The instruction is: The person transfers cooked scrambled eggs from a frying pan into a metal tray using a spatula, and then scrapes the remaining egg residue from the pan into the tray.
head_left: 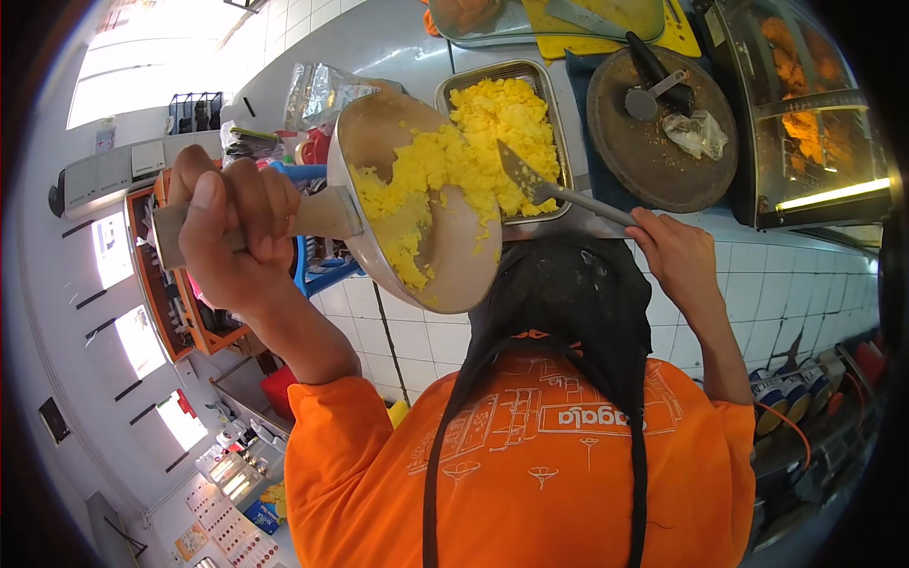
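My left hand (238,234) grips the handle (327,215) of a pale-coated frying pan (465,266) and holds it raised and tilted on its side. Yellow scrambled egg (437,160) clings to the pan's inside and spreads from its rim towards a rectangular metal tray (567,153). More crumbled egg (504,106) is heaped in that tray. In my right hand (675,255) is the grey handle of a spatula (586,201), its pointed blade over the egg in the tray. The pan hides the tray's left side.
Right of the tray, a round wooden board (614,156) bears a black-handled utensil, a grey measuring spoon (641,103) and crumpled plastic (696,135). A lit glass display case (817,142) stands beyond. Clear packaging (316,96) lies behind the pan; a yellow cutting board (682,35) lies behind.
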### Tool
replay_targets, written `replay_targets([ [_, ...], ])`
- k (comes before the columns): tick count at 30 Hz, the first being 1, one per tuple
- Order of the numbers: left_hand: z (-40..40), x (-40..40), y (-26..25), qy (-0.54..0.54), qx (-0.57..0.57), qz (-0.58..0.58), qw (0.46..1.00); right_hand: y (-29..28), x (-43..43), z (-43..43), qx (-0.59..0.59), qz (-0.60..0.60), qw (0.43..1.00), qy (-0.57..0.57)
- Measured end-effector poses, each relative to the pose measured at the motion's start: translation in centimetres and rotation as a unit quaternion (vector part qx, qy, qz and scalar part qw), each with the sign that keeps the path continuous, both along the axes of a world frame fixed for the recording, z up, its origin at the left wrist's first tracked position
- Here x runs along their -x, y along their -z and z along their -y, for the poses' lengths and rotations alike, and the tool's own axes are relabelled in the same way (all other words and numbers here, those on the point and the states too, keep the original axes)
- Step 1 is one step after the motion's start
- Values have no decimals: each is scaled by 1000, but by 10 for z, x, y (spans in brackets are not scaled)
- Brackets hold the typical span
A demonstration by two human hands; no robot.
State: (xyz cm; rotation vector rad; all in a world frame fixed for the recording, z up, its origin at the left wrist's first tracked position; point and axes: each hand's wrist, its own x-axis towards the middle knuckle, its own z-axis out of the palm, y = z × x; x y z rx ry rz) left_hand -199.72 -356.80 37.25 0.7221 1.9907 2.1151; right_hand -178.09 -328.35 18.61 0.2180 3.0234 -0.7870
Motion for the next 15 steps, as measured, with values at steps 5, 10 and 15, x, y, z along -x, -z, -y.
replay_targets([
  [5, -8, 5, 6, 12, 8, -8, 1000, 14, 5, 23, 65, -29, 992, -109],
  [10, -10, 6, 6, -1, 28, 6, 1000, 61, 10, 43, 31, 1, 984, -176],
  [15, -14, 1, 8, -30, 65, 7, 997, 83, 29, 18, -2, -35, 988, -149],
])
